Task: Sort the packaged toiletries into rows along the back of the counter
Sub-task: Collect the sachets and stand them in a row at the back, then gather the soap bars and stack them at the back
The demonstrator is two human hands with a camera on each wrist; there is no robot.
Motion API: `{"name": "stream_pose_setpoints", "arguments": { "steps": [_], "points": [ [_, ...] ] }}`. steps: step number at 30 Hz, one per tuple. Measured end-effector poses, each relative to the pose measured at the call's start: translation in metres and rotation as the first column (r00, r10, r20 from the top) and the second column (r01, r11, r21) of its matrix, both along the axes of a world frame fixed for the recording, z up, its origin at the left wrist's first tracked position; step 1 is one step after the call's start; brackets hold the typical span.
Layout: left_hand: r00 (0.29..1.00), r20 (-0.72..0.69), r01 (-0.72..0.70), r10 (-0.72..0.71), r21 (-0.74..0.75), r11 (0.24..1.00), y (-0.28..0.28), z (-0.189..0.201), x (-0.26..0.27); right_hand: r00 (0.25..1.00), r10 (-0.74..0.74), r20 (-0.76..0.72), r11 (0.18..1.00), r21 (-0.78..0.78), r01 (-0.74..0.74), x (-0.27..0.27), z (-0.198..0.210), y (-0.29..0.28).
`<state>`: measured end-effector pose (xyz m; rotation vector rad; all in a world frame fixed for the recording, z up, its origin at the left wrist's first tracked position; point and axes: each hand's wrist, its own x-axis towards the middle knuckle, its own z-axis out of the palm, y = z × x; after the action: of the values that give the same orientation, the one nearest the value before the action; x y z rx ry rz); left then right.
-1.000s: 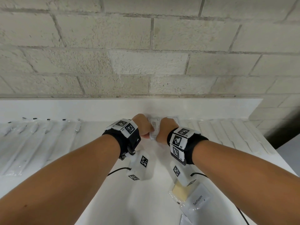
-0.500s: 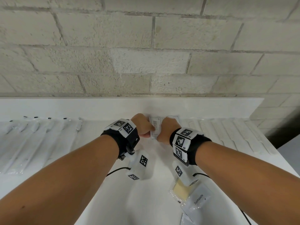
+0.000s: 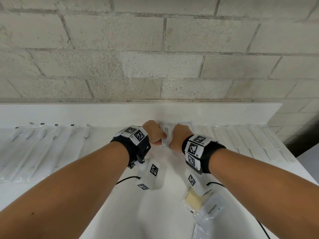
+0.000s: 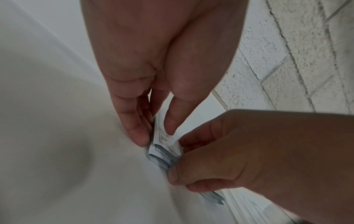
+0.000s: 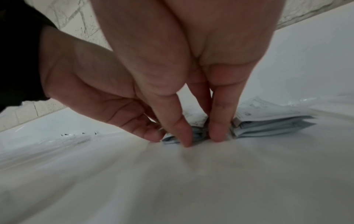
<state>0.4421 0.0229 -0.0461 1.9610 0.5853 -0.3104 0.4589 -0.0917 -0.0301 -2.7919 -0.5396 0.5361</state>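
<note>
A small stack of white sachets (image 3: 167, 134) lies at the back of the white counter (image 3: 103, 213), against the raised ledge. My left hand (image 3: 153, 133) pinches its left side between thumb and fingers (image 4: 138, 133). My right hand (image 3: 178, 138) grips its right end, with fingertips (image 5: 216, 133) down at the stack's near edge (image 5: 172, 138). A second stack of like sachets (image 5: 268, 125) lies just to the right, also showing in the head view (image 3: 188, 125). The stack's printed top is partly hidden by both hands.
Wrapped toothbrushes (image 3: 43, 147) lie in a row at the back left, wrapped combs (image 3: 250, 142) in a row at the back right. A toothpaste packet (image 3: 213, 210) and a yellowish packet (image 3: 193, 199) lie near the front right. The counter ends at the right.
Both hands stay on the sachet stack; my right wrist has edged slightly to the right.
</note>
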Motion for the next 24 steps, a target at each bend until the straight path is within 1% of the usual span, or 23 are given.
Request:
{"name": "stream_pose_setpoints", "arguments": {
  "steps": [3, 6, 7, 8, 10, 12, 13, 15, 17, 18, 19, 21, 24],
  "points": [
    [0.999, 0.033, -0.037, 0.038, -0.012, 0.999, 0.004, 0.01, -0.01, 1.0, 0.012, 0.001, 1.0, 0.0, -0.012, -0.008, 0.006, -0.008],
    [0.993, 0.094, -0.075, 0.077, -0.022, 0.997, 0.011, 0.023, -0.034, 1.0, -0.011, -0.004, 0.997, 0.076, 0.011, -0.025, 0.018, -0.024],
    [0.992, 0.102, -0.067, 0.067, -0.006, 0.998, 0.014, 0.028, -0.046, 1.0, -0.006, -0.022, 0.998, 0.068, 0.007, -0.031, 0.022, -0.031],
    [0.993, 0.105, -0.05, 0.047, 0.026, 0.998, 0.017, 0.032, -0.06, 0.999, 0.005, -0.044, 1.0, 0.026, -0.004, -0.038, 0.024, -0.038],
    [0.994, 0.104, -0.003, -0.013, 0.159, 0.987, 0.025, 0.034, -0.092, 0.995, 0.031, -0.092, 0.993, -0.113, -0.042, -0.057, 0.026, -0.052],
    [0.994, 0.077, 0.045, -0.074, 0.329, 0.943, 0.033, 0.032, -0.127, 0.993, 0.047, -0.111, 0.971, -0.227, -0.072, -0.078, 0.024, -0.067],
    [0.996, 0.037, 0.065, -0.087, 0.402, 0.913, 0.038, 0.028, -0.144, 0.993, 0.047, -0.105, 0.961, -0.268, -0.074, -0.089, 0.022, -0.074],
    [0.996, -0.067, 0.083, -0.057, 0.512, 0.855, 0.046, 0.019, -0.176, 0.996, 0.032, -0.087, 0.951, -0.304, -0.057, -0.108, 0.015, -0.085],
    [0.983, -0.178, 0.131, -0.031, 0.584, 0.801, 0.05, 0.011, -0.201, 0.996, -0.004, -0.084, 0.961, -0.276, -0.019, -0.119, 0.008, -0.091],
    [0.976, -0.216, 0.154, -0.027, 0.6, 0.785, 0.05, 0.008, -0.209, 0.997, -0.02, -0.069, 0.972, -0.236, 0.003, -0.123, 0.006, -0.093],
    [0.976, -0.217, 0.149, -0.018, 0.606, 0.781, 0.049, 0.007, -0.216, 0.999, -0.03, -0.045, 0.98, -0.196, 0.021, -0.125, 0.005, -0.093],
    [0.986, -0.168, 0.084, 0.021, 0.591, 0.802, 0.046, 0.006, -0.225, 0.999, -0.038, -0.007, 0.99, -0.134, 0.037, -0.133, 0.007, -0.094],
    [0.994, -0.09, -0.003, 0.064, 0.56, 0.829, 0.037, 0.007, -0.234, 0.999, -0.036, -0.005, 0.99, -0.135, 0.035, -0.144, 0.013, -0.093]
  ]
}}
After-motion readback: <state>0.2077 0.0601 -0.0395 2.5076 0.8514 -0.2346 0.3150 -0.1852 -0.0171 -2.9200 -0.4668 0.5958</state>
